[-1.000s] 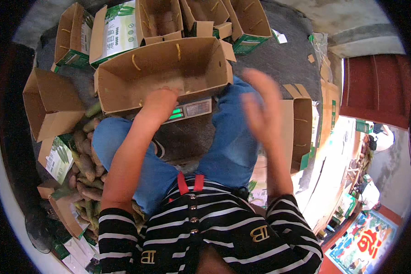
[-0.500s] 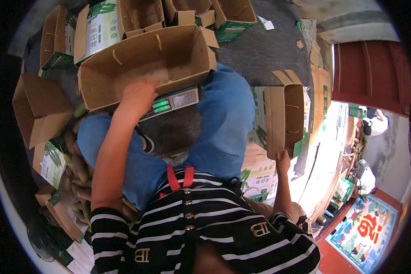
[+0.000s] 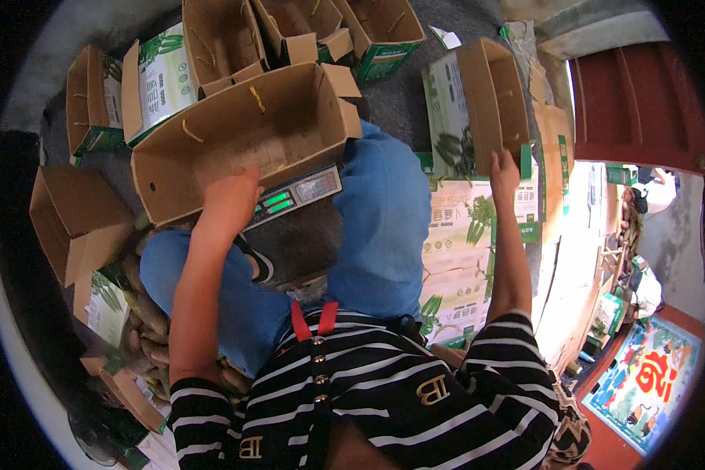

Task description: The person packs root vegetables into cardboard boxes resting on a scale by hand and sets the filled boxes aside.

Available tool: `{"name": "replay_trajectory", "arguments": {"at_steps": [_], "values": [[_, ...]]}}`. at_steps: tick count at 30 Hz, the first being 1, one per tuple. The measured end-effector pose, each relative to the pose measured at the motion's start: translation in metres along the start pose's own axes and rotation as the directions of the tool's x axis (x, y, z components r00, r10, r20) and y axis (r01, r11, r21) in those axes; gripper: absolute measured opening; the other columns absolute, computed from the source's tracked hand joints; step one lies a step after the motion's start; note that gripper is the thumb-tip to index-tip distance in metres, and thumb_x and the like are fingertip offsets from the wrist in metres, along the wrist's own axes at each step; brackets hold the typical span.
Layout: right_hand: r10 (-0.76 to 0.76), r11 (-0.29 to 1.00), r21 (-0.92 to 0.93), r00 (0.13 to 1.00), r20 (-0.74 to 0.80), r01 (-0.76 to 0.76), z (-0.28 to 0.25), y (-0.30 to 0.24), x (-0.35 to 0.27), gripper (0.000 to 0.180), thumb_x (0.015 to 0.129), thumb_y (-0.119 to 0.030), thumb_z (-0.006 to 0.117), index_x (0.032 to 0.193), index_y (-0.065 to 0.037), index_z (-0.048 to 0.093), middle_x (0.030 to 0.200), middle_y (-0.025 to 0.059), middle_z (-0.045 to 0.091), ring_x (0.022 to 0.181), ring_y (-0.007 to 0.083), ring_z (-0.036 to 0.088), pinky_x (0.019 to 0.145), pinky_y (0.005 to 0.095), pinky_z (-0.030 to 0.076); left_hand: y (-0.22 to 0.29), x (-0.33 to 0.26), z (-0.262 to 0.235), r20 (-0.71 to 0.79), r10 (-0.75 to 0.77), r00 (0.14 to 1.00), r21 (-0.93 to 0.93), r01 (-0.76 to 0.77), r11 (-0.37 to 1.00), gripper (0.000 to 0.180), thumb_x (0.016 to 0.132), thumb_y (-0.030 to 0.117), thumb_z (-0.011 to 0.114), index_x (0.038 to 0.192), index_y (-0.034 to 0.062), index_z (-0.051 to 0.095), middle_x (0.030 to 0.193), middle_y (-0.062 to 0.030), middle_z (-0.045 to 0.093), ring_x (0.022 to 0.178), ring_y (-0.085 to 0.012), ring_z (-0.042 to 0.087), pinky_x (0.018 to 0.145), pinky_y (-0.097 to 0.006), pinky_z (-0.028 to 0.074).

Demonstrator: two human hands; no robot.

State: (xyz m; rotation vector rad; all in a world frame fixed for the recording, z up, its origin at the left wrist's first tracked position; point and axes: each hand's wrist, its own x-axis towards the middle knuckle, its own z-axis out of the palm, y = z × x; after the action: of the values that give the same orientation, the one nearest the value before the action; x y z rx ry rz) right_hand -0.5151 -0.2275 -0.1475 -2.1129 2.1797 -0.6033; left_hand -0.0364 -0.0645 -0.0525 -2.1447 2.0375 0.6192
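A large open cardboard box (image 3: 235,117) with yellow cord loops lies tilted in front of me, its mouth toward me, over a digital scale (image 3: 290,200) with green lit displays. My left hand (image 3: 233,200) is curled over the near wall of this box, fingertips inside it. At the right, my right hand (image 3: 504,176) grips the near end of a narrower cardboard carton (image 3: 482,106), which has a green vegetable print on its side. The hand hides part of that end. Dark fabric covers the ground under the boxes.
Several open boxes (image 3: 301,48) stand along the far side. Another open carton (image 3: 78,211) is at the left, beside a heap of long brown roots or tubers (image 3: 153,325). Flat printed cartons (image 3: 458,266) lie right of my knee. Other people (image 3: 654,192) are beyond the doorway.
My right hand has pushed the narrow carton away from me, uncovering the flat printed cartons. My left hand stays at the large box's near wall. The view has shifted slightly.
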Motion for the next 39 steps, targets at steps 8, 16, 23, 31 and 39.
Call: {"name": "replay_trajectory", "arguments": {"at_steps": [8, 16, 23, 31, 39], "values": [[0.032, 0.994, -0.111, 0.994, 0.106, -0.02, 0.064, -0.107, 0.125, 0.031, 0.081, -0.033, 0.046, 0.105, -0.015, 0.053, 0.093, 0.0143, 0.06, 0.088, 0.0335, 0.056, 0.073, 0.0424, 0.043, 0.002, -0.003, -0.001, 0.015, -0.015, 1.0, 0.02, 0.015, 1.0, 0.023, 0.078, 0.019, 0.055, 0.095, 0.0055, 0.048, 0.082, -0.0194, 0.057, 0.077, -0.0372, 0.056, 0.065, -0.046, 0.045], [-0.24, 0.969, 0.127, 0.938, 0.25, 0.214, 0.105, -0.143, 0.123, 0.025, 0.077, -0.027, 0.054, 0.09, -0.005, 0.057, 0.083, 0.0178, 0.059, 0.082, 0.0345, 0.056, 0.068, 0.0412, 0.043, -0.001, -0.003, 0.004, 0.037, -0.011, 0.999, 0.038, 0.01, 0.999, 0.022, 0.079, 0.019, 0.053, 0.095, 0.0055, 0.05, 0.084, -0.0175, 0.056, 0.076, -0.0354, 0.056, 0.065, -0.045, 0.046], [-0.178, 0.984, 0.008, 0.964, 0.2, 0.18, 0.112, -0.155, 0.11, 0.028, 0.077, -0.028, 0.054, 0.095, -0.007, 0.056, 0.085, 0.0175, 0.059, 0.081, 0.035, 0.056, 0.068, 0.0431, 0.044, 0.001, 0.001, 0.001, 0.086, -0.014, 0.996, 0.086, 0.007, 0.996, 0.022, 0.079, 0.019, 0.052, 0.096, 0.0047, 0.049, 0.084, -0.0184, 0.056, 0.078, -0.0345, 0.057, 0.066, -0.045, 0.045], [-0.083, 0.995, 0.07, 0.984, 0.159, 0.073, 0.111, -0.164, 0.125, 0.028, 0.077, -0.027, 0.053, 0.098, -0.009, 0.055, 0.09, 0.0157, 0.06, 0.087, 0.033, 0.056, 0.07, 0.0418, 0.044, -0.001, 0.001, 0.007, 0.016, 0.029, 0.999, 0.034, -0.029, 0.999, 0.023, 0.078, 0.018, 0.054, 0.094, 0.0035, 0.048, 0.084, -0.0192, 0.056, 0.08, -0.0356, 0.056, 0.066, -0.045, 0.045], [-0.042, 0.998, -0.041, 0.951, 0.306, 0.057, 0.127, -0.182, 0.123, 0.036, 0.08, -0.03, 0.05, 0.108, -0.007, 0.049, 0.092, 0.0192, 0.059, 0.089, 0.0355, 0.055, 0.074, 0.0438, 0.043, 0.001, -0.002, 0.005, 0.039, -0.026, 0.999, -0.003, 0.026, 1.0, 0.021, 0.079, 0.019, 0.052, 0.091, 0.0034, 0.051, 0.081, -0.0186, 0.057, 0.076, -0.0364, 0.057, 0.065, -0.045, 0.045]]}}
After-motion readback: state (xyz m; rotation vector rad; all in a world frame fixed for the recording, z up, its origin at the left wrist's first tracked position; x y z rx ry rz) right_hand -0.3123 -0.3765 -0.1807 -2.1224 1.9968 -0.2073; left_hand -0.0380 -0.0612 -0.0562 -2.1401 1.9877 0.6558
